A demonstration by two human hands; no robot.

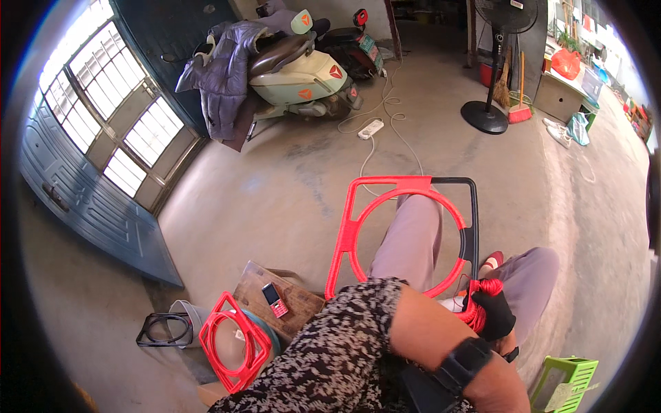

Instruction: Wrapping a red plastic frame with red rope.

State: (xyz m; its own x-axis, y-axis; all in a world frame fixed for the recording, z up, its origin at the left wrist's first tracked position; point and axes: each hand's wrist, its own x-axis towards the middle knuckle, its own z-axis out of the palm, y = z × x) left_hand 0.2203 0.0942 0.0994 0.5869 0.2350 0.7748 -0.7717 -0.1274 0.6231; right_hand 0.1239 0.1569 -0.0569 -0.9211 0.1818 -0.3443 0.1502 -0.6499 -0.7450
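A square frame with a round ring inside it (350,237) stands across my lap, mostly wrapped in red cord, with its upper right corner and right side black. My right hand (497,315), in a black glove, is closed on a bundle of red cord (475,318) at the frame's lower right corner. My left arm, in a patterned sleeve (330,337), crosses in front, and its bare forearm (427,327) carries a black band. The fingers of my left hand are hidden or out of the picture.
A wooden stool (251,282) at left bears a mobile phone (275,301). Beside it are a red-wrapped frame (206,337), a black frame (141,337) and a white bucket (184,308). A green plastic basket (585,368) stands right. Scooter (296,86), power strip (370,129) and fan (485,117) lie beyond.
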